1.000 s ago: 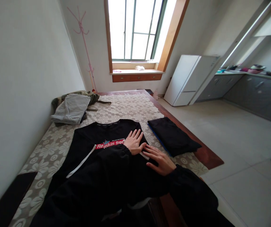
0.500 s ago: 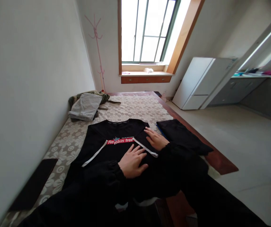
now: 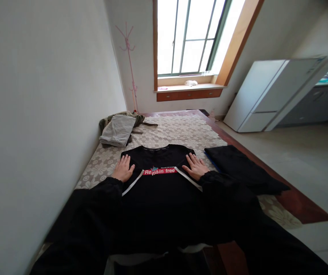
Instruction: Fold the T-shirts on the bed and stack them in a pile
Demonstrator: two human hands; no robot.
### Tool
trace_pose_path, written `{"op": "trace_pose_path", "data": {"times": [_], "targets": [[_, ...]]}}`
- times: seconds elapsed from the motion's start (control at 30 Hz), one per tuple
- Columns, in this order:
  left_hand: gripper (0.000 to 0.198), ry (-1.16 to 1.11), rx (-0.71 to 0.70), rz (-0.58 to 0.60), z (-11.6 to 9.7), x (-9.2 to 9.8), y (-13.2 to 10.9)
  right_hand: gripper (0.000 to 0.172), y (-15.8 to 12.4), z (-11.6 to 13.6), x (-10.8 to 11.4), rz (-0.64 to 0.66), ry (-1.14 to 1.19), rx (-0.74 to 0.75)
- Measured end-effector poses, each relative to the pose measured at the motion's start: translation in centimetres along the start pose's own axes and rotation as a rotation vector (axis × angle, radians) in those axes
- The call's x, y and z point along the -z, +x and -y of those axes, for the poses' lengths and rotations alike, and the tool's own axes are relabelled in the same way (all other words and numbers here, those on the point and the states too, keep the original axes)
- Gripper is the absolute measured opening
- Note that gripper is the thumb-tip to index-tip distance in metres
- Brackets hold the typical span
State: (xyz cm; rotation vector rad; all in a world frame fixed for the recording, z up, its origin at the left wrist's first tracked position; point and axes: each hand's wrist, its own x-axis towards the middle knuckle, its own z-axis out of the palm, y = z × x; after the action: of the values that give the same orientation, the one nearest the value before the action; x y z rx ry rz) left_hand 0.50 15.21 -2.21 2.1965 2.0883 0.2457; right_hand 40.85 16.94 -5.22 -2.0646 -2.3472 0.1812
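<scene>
A black T-shirt (image 3: 159, 191) with a red "Remain free" band lies spread flat on a flower-patterned bed cover (image 3: 175, 131). My left hand (image 3: 123, 169) rests flat on the shirt's left shoulder, fingers stretched out. My right hand (image 3: 194, 167) lies flat on the right shoulder, fingers spread. Neither hand holds anything. Black sleeves cover both my arms.
A folded black garment (image 3: 241, 168) lies to the right of the shirt near the bed's wooden edge. A folded grey garment (image 3: 118, 130) sits on an olive one at the back left. A white wall runs along the left; a white fridge (image 3: 267, 95) stands on the right.
My left hand has slid from the shirt's middle out to its left shoulder. My right hand stays at the right shoulder. The view has swung left.
</scene>
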Motion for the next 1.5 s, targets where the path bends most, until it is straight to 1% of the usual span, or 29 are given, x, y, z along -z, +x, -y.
{"op": "trace_pose_path", "data": {"times": [0.13, 0.27, 0.4, 0.53, 0.57, 0.7, 0.8, 0.87, 0.97, 1.03, 1.13, 1.2, 1.23, 1.27, 1.3, 1.33, 1.37, 1.4, 1.43, 1.47, 1.5], "targets": [[0.066, 0.036, 0.023, -0.081, 0.0, -1.1, 0.2, 0.08, 1.0, 0.1, 0.8, 0.06, -0.019, -0.033], [0.069, 0.065, 0.048, -0.105, 0.4, -1.4, 0.0, 0.082, 2.1, 0.3, 1.0, 0.043, 0.001, -0.061], [0.073, 0.086, 0.046, -0.089, 0.8, -0.6, 0.2, 0.082, 2.6, 0.4, 0.5, -0.021, 0.024, -0.083], [0.085, 0.098, 0.038, 0.008, 0.9, 0.6, 0.8, 0.085, 2.7, 0.3, 0.1, -0.07, 0.016, -0.106], [0.087, 0.098, 0.042, 0.016, 0.8, 0.8, 0.9, 0.086, 2.7, 0.2, 0.1, -0.076, 0.011, -0.11], [0.087, 0.082, 0.069, -0.065, 0.6, 0.2, 1.0, 0.086, 2.9, 0.0, 0.1, -0.101, 0.003, -0.111], [0.092, 0.068, 0.088, -0.081, 0.7, -0.4, 0.8, 0.086, 2.9, -0.3, 0.0, -0.153, -0.014, -0.072], [0.094, 0.07, 0.091, -0.08, 0.8, -0.6, 0.7, 0.084, 2.9, -0.6, -0.1, -0.176, -0.017, -0.004], [0.093, 0.072, 0.088, -0.073, 0.9, -0.8, 0.6, 0.08, 3.0, -0.7, -0.4, -0.144, -0.003, 0.075], [0.092, 0.059, 0.089, -0.071, 0.7, -0.8, 0.8, 0.08, 3.1, -0.4, -0.3, -0.108, 0.003, 0.072], [0.09, 0.013, 0.092, -0.073, 0.2, -0.2, 1.1, 0.078, 3.0, 0.2, 0.8, -0.084, 0.019, 0.061], [0.085, -0.032, 0.094, -0.082, 0.1, 0.7, 0.5, 0.076, 1.7, 0.1, 2.2, -0.145, 0.071, 0.095], [0.082, -0.061, 0.091, -0.095, 0.1, 1.2, -0.4, 0.074, 0.5, -0.1, 3.0, -0.204, 0.123, 0.135], [0.078, -0.097, 0.081, -0.113, 0.1, 1.8, -1.8, 0.07, -1.3, -0.6, 3.7, -0.281, 0.194, 0.181], [0.074, -0.145, 0.073, -0.144, 0.1, 2.2, -3.8, 0.065, -3.5, -1.2, 4.2, -0.369, 0.285, 0.23], [0.069, -0.204, 0.049, -0.184, -0.1, 2.5, -6.4, 0.057, -6.3, -1.9, 4.4, -0.439, 0.391, 0.284], [0.061, -0.282, 0.029, -0.234, -0.3, 2.5, -9.5, 0.047, -9.5, -2.6, 4.2, -0.53, 0.504, 0.286], [0.052, -0.379, 0.051, -0.323, -0.6, 2.2, -12.9, 0.037, -13.0, -3.3, 3.5, -0.626, 0.599, 0.242], [0.046, -0.481, 0.1, -0.457, -1.1, 1.6, -16.6, 0.031, -16.6, -3.8, 2.3, -0.719, 0.684, 0.166], [0.041, -0.576, 0.193, -0.675, -1.5, 0.5, -20.3, 0.032, -20.2, -4.2, 0.6, -0.855, 0.769, 0.047], [0.037, -0.639, 0.331, -0.933, -1.9, -0.9, -23.7, 0.036, -23.5, -4.3, -1.5, -1.007, 0.845, -0.108]]}}
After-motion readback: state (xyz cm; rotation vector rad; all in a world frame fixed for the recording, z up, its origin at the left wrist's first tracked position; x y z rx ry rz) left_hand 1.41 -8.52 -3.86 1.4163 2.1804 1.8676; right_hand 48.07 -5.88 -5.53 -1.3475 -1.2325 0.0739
